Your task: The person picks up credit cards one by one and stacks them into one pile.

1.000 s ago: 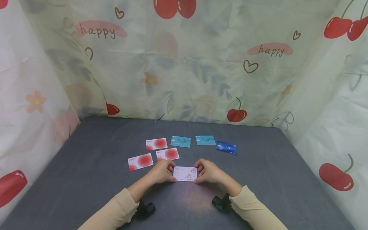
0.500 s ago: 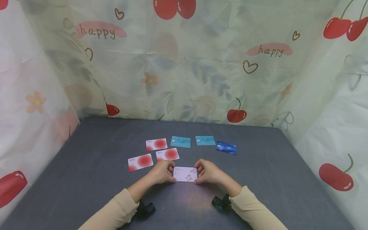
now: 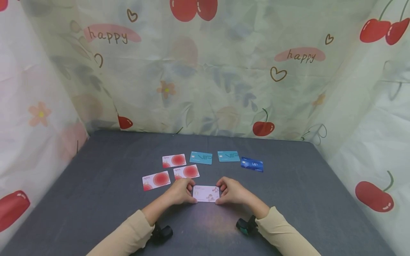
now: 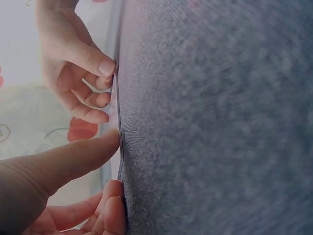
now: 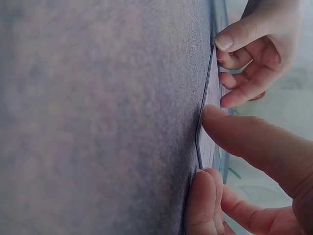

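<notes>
A pale pink card (image 3: 206, 193) with a small floral print lies flat on the dark grey table (image 3: 205, 231), between both hands. The left hand (image 3: 182, 191) grips its left end, thumb at the near corner and fingertips at the side. Mirroring it, the right hand (image 3: 232, 192) holds the right end. From the left wrist view, the thumb (image 4: 93, 154) presses on the card's edge, which looks like a thin double line. In the right wrist view, a thumb (image 5: 254, 139) lies on the card (image 5: 208, 142) and the fingertips (image 5: 201, 196) touch its side.
Beyond the left hand lie three white cards with red circles, the nearest card (image 3: 156, 180) at left. Two teal VIP cards, one teal card (image 3: 201, 158) left of the other, and a blue VIP card (image 3: 252, 164) lie farther back. A printed curtain (image 3: 205, 89) encloses the table.
</notes>
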Available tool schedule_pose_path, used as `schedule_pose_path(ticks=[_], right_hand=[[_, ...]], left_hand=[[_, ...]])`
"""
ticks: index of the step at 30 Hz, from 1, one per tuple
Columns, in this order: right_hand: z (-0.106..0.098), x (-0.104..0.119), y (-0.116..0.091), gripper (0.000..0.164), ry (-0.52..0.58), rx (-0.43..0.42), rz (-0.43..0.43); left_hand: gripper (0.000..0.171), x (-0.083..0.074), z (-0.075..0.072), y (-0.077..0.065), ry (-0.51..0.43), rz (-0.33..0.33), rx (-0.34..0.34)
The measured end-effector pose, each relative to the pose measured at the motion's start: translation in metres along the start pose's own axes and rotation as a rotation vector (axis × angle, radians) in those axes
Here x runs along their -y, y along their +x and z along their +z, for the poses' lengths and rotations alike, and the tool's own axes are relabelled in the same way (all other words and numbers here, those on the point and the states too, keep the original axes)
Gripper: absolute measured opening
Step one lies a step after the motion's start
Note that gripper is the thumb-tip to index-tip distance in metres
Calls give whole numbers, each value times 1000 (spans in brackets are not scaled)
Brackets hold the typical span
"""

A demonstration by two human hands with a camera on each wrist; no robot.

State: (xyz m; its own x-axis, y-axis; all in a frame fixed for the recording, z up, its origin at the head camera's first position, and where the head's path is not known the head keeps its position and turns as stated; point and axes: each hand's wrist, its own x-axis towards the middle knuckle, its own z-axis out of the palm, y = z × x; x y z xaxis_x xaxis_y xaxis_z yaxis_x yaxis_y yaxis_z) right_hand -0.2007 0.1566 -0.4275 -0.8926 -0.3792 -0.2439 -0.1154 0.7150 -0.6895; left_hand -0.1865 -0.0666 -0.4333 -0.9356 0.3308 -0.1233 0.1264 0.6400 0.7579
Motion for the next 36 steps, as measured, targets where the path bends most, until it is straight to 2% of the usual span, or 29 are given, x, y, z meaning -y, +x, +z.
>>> schedule_pose_path(ticks=[10, 16, 22, 25, 28, 36], right_hand=[[-7, -4, -1, 48, -27, -42, 2], [-18, -8, -3, 44, -12, -49, -14], [-29, -16, -2, 39, -6, -61, -38], [-34, -20, -1, 37, -5, -80, -35], [-38, -23, -1, 36, 7, -105, 3], [-55, -37, 2, 36, 3, -159, 73]], left_hand=[[53, -6, -5, 0, 22, 6, 14], [52, -15, -10, 6, 79, 11, -16], [52, -25, -13, 17, 101, 77, -33], [54, -29, -13, 23, 94, 71, -20], [56, -33, -12, 30, 78, 60, -2], [57, -46, -8, 49, 121, 82, -6]])
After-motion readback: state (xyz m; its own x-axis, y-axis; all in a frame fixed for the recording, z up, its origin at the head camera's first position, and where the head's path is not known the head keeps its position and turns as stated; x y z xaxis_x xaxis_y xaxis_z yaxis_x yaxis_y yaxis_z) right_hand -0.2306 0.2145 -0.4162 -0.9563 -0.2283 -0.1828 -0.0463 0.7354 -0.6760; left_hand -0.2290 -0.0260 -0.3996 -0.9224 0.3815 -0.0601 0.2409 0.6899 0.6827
